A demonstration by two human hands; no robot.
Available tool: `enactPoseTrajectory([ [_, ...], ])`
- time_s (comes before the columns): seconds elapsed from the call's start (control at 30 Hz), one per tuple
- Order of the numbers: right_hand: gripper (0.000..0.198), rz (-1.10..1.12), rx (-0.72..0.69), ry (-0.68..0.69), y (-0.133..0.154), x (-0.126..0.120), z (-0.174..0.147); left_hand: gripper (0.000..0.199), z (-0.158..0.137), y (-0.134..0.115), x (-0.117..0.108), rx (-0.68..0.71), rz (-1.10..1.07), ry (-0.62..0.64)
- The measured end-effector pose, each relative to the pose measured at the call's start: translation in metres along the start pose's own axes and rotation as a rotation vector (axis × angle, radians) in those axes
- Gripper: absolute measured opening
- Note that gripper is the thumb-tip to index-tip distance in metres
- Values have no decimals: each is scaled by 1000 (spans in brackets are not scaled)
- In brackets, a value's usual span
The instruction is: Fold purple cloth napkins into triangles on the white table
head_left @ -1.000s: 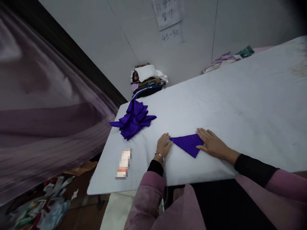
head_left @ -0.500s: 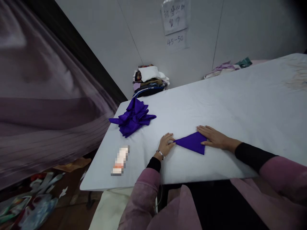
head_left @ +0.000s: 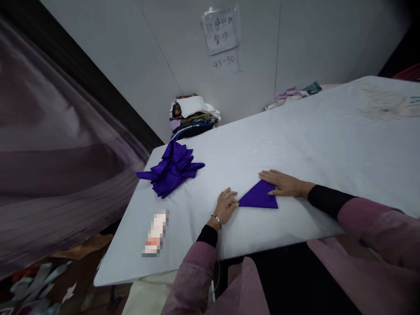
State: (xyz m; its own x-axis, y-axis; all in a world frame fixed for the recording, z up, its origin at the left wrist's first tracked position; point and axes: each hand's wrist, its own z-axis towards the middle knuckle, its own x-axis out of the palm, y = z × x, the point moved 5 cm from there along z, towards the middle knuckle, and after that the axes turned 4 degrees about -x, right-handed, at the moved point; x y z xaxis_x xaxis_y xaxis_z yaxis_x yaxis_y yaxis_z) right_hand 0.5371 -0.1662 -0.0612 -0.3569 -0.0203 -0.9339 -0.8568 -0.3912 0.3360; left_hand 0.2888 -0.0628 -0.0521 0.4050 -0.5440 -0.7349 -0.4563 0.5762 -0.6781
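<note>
A purple cloth napkin (head_left: 260, 195), folded into a flat triangle, lies on the white-covered table (head_left: 305, 144). My left hand (head_left: 226, 204) pinches its pointed left corner between thumb and index finger, with the other fingers raised. A silver bracelet (head_left: 217, 220) circles that wrist. My right hand (head_left: 282, 183) rests flat on the napkin's upper right part, fingers stretched out to the left and thumb apart, covering some of the edge. Further left, a loose heap of purple cloths (head_left: 172, 170) sits near the table's far left corner.
A blurred-out oblong item (head_left: 155, 232) lies at the table's front left. Behind the table is a stack of folded clothes (head_left: 193, 116), with more cloths (head_left: 292, 96) further right. A curtain (head_left: 65, 166) hangs at the left, and handwritten sheets (head_left: 221, 30) are on the wall.
The triangle has turned a little, its lower edge now nearly level and its left tip lower in view. Both hands stay on it. The whole view has shifted slightly.
</note>
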Motion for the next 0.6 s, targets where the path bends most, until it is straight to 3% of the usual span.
enactPoseTrajectory([
  [0.17, 77, -9, -10, -11, 0, 0, 0, 5, -7, -10, 3, 39, 73, 38],
  [0.37, 78, -6, -30, -17, 0, -1, 0, 16, -10, -10, 3, 43, 101, 41],
  [0.6, 78, 1, -36, -12, 0, -2, 1, 29, -7, -14, 0, 165, 151, 47],
])
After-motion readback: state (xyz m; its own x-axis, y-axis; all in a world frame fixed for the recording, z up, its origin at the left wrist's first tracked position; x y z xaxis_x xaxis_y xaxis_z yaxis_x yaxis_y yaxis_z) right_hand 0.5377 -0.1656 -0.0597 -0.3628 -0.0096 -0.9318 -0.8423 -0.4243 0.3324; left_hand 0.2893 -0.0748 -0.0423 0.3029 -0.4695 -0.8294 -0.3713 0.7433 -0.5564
